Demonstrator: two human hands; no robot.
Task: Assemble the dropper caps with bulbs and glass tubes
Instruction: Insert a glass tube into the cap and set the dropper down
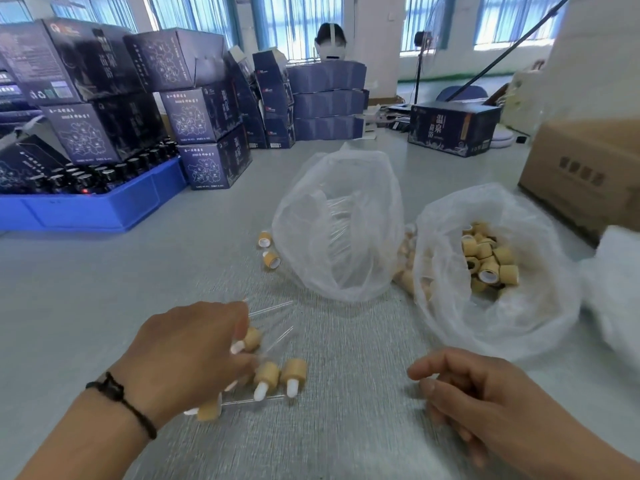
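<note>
Several finished droppers (pixel 273 374) lie lower centre. Your left hand (pixel 187 358) hovers over them, grip unclear from blur; right hand (pixel 485 393) loose, empty. Caps bag (pixel 491 265) right, tubes bag (pixel 339 220) centre: pick one each.

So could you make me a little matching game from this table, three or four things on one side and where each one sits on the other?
Things:
1. bag of wooden caps
2. bag of glass tubes
3. blue crate of dark bottles
4. finished droppers

Places:
A. far left of the table
B. middle of the table, beyond the hands
C. right of the table, beside a cardboard box
D. near edge, by the left hand

Pairs: 1-C, 2-B, 3-A, 4-D
</note>
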